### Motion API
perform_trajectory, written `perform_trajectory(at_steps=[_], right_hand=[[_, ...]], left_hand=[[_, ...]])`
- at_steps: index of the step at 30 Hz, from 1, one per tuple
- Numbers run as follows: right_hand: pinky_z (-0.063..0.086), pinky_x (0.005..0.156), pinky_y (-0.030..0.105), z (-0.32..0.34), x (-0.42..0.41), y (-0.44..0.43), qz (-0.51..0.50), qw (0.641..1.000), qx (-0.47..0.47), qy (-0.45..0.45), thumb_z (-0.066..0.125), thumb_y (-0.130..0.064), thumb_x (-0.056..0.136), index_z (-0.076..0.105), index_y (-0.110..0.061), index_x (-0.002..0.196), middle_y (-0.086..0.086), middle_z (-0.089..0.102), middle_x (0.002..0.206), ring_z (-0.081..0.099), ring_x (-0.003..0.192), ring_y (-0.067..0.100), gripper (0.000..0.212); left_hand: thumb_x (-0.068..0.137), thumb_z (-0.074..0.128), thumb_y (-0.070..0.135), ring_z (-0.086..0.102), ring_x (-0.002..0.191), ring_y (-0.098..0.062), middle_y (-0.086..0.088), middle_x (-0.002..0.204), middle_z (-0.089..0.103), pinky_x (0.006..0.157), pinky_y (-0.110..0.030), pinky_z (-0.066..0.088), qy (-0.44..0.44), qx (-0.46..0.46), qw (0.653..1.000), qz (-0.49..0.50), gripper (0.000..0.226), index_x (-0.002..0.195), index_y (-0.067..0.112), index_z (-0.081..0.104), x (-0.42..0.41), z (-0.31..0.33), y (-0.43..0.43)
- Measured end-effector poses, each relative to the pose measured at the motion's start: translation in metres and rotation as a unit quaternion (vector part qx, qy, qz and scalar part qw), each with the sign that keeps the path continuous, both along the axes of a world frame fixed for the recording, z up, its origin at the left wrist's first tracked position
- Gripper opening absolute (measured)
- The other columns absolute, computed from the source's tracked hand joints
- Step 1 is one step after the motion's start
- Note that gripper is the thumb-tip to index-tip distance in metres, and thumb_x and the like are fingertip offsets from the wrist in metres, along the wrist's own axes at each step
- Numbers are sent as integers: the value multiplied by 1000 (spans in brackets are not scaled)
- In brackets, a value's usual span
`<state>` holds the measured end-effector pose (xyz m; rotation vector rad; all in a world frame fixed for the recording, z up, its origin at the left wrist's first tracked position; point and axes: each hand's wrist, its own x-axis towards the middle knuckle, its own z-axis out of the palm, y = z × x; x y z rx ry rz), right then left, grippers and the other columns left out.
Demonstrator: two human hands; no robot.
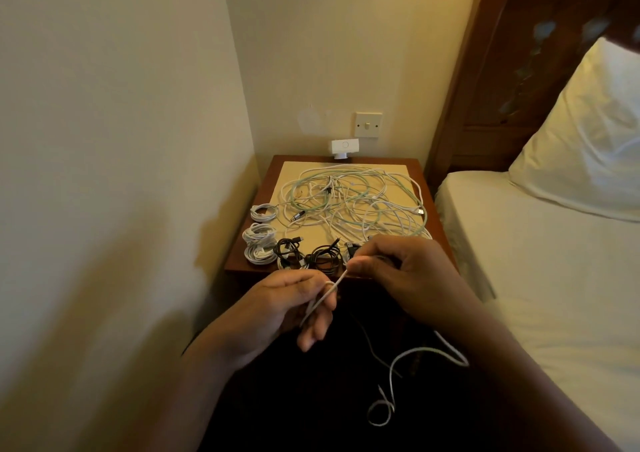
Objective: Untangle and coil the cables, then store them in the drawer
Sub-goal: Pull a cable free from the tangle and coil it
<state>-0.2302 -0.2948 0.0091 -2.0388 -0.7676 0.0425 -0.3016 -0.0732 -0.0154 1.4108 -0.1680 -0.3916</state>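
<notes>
A white cable runs between both hands in front of the nightstand. My left hand holds a folded stretch of it in curled fingers. My right hand pinches the same cable just above and to the right. The cable's loose end hangs down in loops over the dark floor. A big tangle of white and pale green cables covers the nightstand top. Three white coils lie along its left edge. Black coiled cables sit along its front edge. No drawer front is visible.
A white adapter stands at the back of the nightstand under a wall switch. A wall rises close on the left. A bed with a white pillow and wooden headboard is on the right.
</notes>
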Motion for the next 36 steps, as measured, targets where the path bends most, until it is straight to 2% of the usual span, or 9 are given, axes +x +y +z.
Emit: perform_trajectory(at_steps=[5,10,12,16,20,24,26,30,36], right_hand=[[49,67,29,-53,-1,10,-10,995,61,74,58,-36,101,73,-34,92,-10,69,80,61,73,7,17],[39,57,23,-82,-38,19,-5,990,19,137,52,-32,106,70,-32,95,-10,59,68,50,59,3,21],[36,53,23,-73,-54,24,21,992,3,126,49,-32,107,68,-30,97,-9,58,65,47,54,5,22],[37,52,27,-31,-66,27,9,999,-23,43,46,-30,109,68,-24,103,-3,65,72,56,61,18,24],[48,65,20,10,-45,16,25,992,-120,0,58,-34,102,74,-29,100,-11,69,83,62,77,5,17],[54,73,20,22,-9,0,-9,995,-88,-40,72,-31,93,78,-31,97,-18,71,87,65,86,-1,7],[55,73,19,14,3,-7,-30,997,-62,-35,74,-30,91,79,-32,98,-20,73,89,66,89,-1,8],[49,79,20,-22,17,-14,-79,996,19,23,72,-27,95,80,-33,101,-22,75,96,67,99,-3,12],[60,71,36,-66,-26,10,-31,995,13,92,61,-31,101,75,-36,111,-13,74,93,69,81,7,17]], left_hand=[[101,53,23,43,49,-11,-8,66,52,50,-20,35,58,-90,993,-39,27,106,1,68,1,9,-3],[98,56,16,62,61,-14,-9,77,67,58,-23,54,8,-248,963,110,23,96,4,75,16,14,-12],[93,56,18,70,74,-20,-13,87,72,68,-25,59,-18,-206,962,176,24,99,3,74,25,13,-16],[106,48,14,74,97,-30,-16,100,76,86,-33,59,-91,17,964,251,25,107,-3,65,31,-6,-29],[107,48,19,71,77,-13,-3,85,76,71,-19,53,-122,192,957,179,24,98,7,67,23,-7,-25],[110,39,22,59,58,-19,-12,72,68,61,-27,47,-46,194,979,48,35,99,2,66,12,-10,-11],[109,43,29,50,52,-16,-11,66,60,57,-25,42,-3,138,990,23,37,96,4,67,4,-11,-5],[96,66,32,39,46,-11,-6,58,50,49,-21,33,39,-130,991,-9,29,92,4,67,-8,-2,6],[100,45,20,54,55,-14,-7,68,57,54,-22,51,6,-274,944,183,33,98,-1,70,14,18,-9]])
